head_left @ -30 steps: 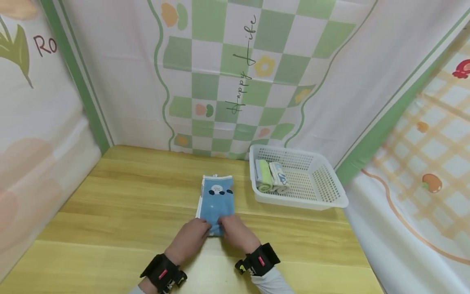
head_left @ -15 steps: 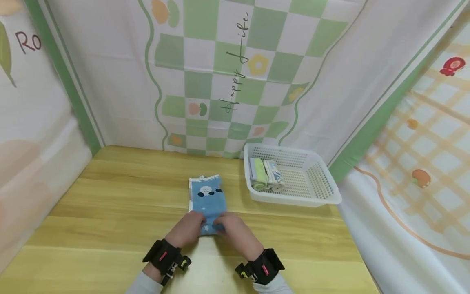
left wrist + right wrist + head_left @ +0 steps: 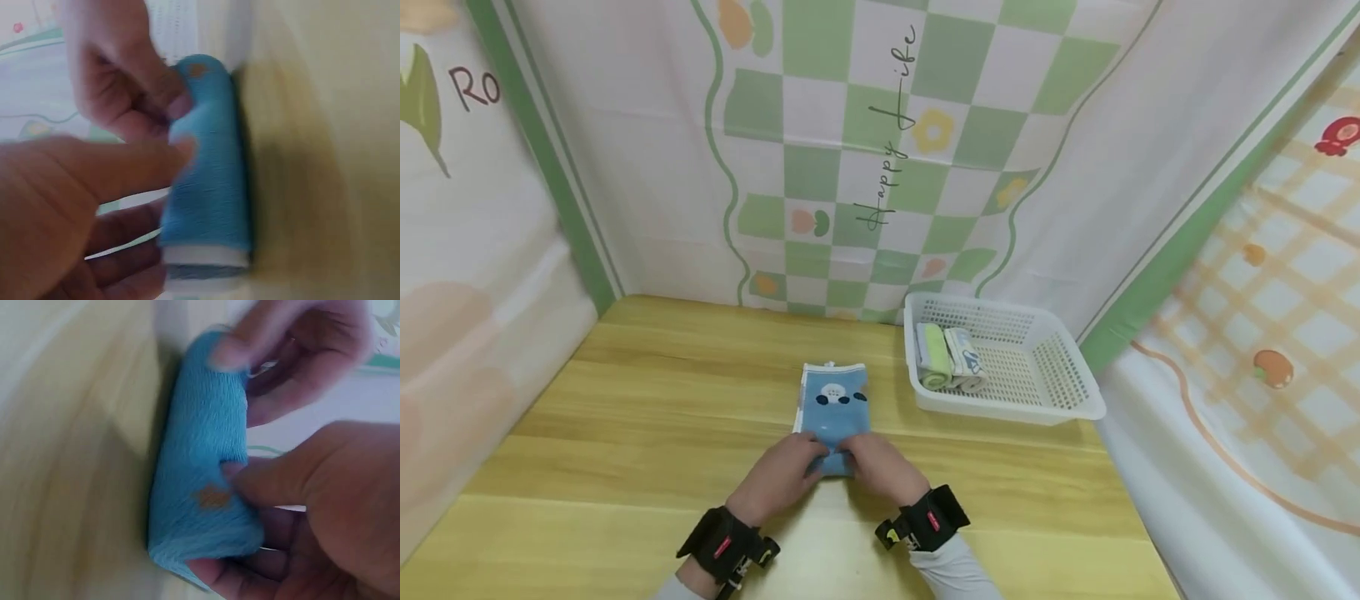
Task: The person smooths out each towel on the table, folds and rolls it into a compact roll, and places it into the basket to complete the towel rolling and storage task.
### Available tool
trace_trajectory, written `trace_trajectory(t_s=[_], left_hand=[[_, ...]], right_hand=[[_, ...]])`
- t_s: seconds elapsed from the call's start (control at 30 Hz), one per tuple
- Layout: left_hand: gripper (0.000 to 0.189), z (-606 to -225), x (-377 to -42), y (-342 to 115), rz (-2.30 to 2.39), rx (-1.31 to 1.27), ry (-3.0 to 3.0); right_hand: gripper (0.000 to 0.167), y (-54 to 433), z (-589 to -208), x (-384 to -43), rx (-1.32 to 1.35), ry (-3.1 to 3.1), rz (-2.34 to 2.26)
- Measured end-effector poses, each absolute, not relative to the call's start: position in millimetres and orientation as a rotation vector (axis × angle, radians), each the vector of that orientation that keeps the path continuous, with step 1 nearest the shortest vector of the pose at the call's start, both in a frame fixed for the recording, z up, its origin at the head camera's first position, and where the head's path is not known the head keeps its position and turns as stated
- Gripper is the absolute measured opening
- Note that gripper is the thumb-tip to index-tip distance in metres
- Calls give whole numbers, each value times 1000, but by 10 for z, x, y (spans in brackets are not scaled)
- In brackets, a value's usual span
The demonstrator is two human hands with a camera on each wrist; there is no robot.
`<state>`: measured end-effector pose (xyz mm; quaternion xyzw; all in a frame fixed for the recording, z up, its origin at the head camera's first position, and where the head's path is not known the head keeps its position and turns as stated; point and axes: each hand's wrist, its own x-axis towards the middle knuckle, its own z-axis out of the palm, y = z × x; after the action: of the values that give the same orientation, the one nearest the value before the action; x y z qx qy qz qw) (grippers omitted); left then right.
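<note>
A blue towel point(image 3: 833, 417) with a white bear-like pattern and white edging lies lengthwise in front of me, folded into a narrow strip. Its near end is turned over into a thick roll, seen up close in the left wrist view as a blue towel point(image 3: 209, 162) with white edging at one end. My left hand point(image 3: 781, 473) grips the roll's left part, thumb on top. On the right part, my right hand point(image 3: 887, 468) pinches the roll between thumb and fingers, beside a brown star on the towel point(image 3: 200, 444). The inner layers are hidden.
A white perforated basket point(image 3: 1000, 408) stands at the back right of the wooden table point(image 3: 625, 417). Inside, at its left side, lie a rolled green towel point(image 3: 936, 354) and a rolled white towel point(image 3: 966, 358) with blue print. Printed curtains point(image 3: 662, 167) surround the table's back and sides.
Half a second ago a white star showed at the towel's near end between my hands; now it is out of sight and my hands are closer together. The head view has shifted slightly.
</note>
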<state>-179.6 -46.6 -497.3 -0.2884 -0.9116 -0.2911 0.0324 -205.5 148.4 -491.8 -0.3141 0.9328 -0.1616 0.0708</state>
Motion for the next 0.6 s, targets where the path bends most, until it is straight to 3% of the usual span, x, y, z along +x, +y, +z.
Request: trace_trajectory(t_s=[0.27,0.4,0.6], left_hand=[[14,-5065,-1832,-432,-934,-889,-2851],[11,-5008,-1932,-425,-1046,-852,-2957],[15,-4915,-2094,-457,-1162,-864,-3022]], right_hand=[[19,1561,-4884,-2042,-891,2725,-707],[12,1527,-4781,-1889,-891,2922,-584],[24,1453,-4842,-1820,-999,3084,-277]])
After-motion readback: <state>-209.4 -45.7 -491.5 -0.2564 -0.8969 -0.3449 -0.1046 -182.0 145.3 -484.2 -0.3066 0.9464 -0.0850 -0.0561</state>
